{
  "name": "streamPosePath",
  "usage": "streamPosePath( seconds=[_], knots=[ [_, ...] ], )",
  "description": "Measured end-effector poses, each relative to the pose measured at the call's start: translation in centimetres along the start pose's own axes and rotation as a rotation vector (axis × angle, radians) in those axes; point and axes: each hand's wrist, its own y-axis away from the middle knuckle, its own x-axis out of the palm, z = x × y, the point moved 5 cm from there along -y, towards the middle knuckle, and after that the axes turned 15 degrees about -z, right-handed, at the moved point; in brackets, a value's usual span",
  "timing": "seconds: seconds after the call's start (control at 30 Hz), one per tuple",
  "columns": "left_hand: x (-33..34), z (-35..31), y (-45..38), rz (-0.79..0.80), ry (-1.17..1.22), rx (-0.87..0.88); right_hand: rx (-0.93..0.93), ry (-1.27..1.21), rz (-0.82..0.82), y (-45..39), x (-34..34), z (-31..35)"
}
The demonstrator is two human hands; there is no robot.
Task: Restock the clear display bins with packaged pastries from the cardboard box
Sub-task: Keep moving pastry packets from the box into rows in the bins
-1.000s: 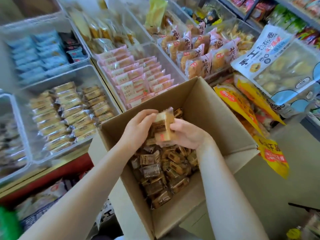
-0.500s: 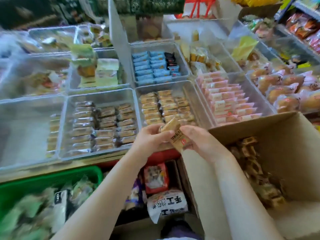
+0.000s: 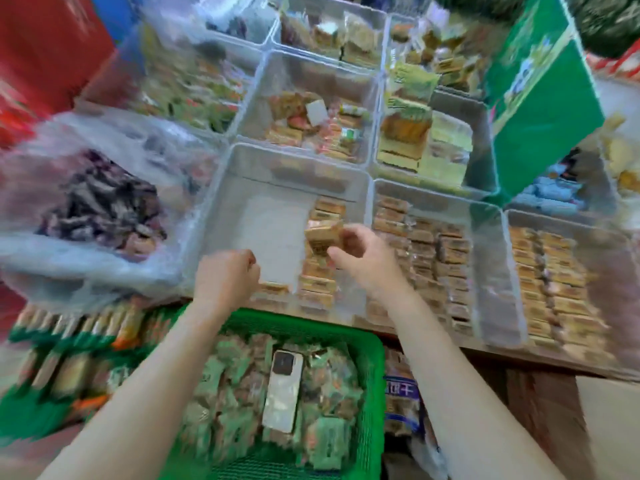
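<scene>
Right hand (image 3: 360, 252) grips tan pastry packs (image 3: 323, 237) above half-filled clear bin (image 3: 277, 188); left hand (image 3: 227, 277) clenched, empty, at bin's near edge; both forearms extended.

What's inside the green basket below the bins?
The green basket holds a heap of green-wrapped packets, blurred. A white phone lies on top, camera end away from the person. Whatever sits under the phone and deeper in the heap is covered.
</scene>
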Motion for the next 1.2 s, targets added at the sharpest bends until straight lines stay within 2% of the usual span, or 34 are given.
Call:
streamPosePath(
  seconds=[0.07, 0.13, 0.33, 0.4, 0.47, 0.53, 0.7, 0.77, 0.83, 0.9, 0.97, 1.0, 1.1, 1.2],
  knots=[
    [1.2, 1.8, -0.7, 0.222, -0.132, 0.005, -0.055, 0.175, 0.041, -1.4, 4.2, 0.6],
    [2.3, 2.5, -1.1, 0.374, -0.106, -0.016, -0.113, 0.306, 0.102, -2.3, 8.2, 0.7],
    [4.1, 2.5, -3.5, 0.615, 0.072, -0.124, -0.194, 0.792, 0.385, -2.3, 15.1, -3.1],
    [4.7, 2.1, -4.1, 0.716, 0.16, -0.125, -0.219, 0.844, 0.399, -2.4, 15.5, -3.7],
    [5.7, 2.0, -4.2, 0.826, 0.186, -0.05, -0.262, 0.893, 0.376, -2.4, 15.5, -3.8],
    [6.3, 2.0, -4.2, 0.854, 0.151, 0.007, -0.289, 0.925, 0.345, -2.4, 15.1, -3.7],
    [5.9, 0.7, -3.6, 0.806, 0.09, 0.047, -0.252, 0.87, 0.349, -2.3, 14.9, -3.3],
    [5.7, -0.1, -3.0, 0.735, 0.049, 0.053, -0.251, 0.738, 0.248, -1.6, 13.6, -2.5],
    [4.9, -0.7, -2.3, 0.59, -0.017, -0.001, -0.241, 0.532, 0.088, -0.1, 10.3, -1.7],
    [3.4, -2.5, -1.5, 0.305, -0.059, -0.027, -0.215, 0.335, -0.044, 2.2, 5.5, -1.8],
    [1.7, -6.6, 0.1, 0.036, 0.123, -0.024, -0.187, 0.211, -0.179, 4.8, -0.3, -2.8],
    [1.0, -9.3, 1.3, -0.043, 0.262, -0.012, -0.18, 0.174, -0.264, 6.1, -3.6, -3.4],
    [0.5, -20.1, 6.4, -0.048, 0.485, 0.199, -0.141, 0.111, -0.552, 10.2, -14.4, -6.6],
    [1.5, -31.7, 12.2, -0.001, 0.585, 0.46, -0.046, 0.058, -0.87, 14.6, -26.1, -11.4]
  ],
)
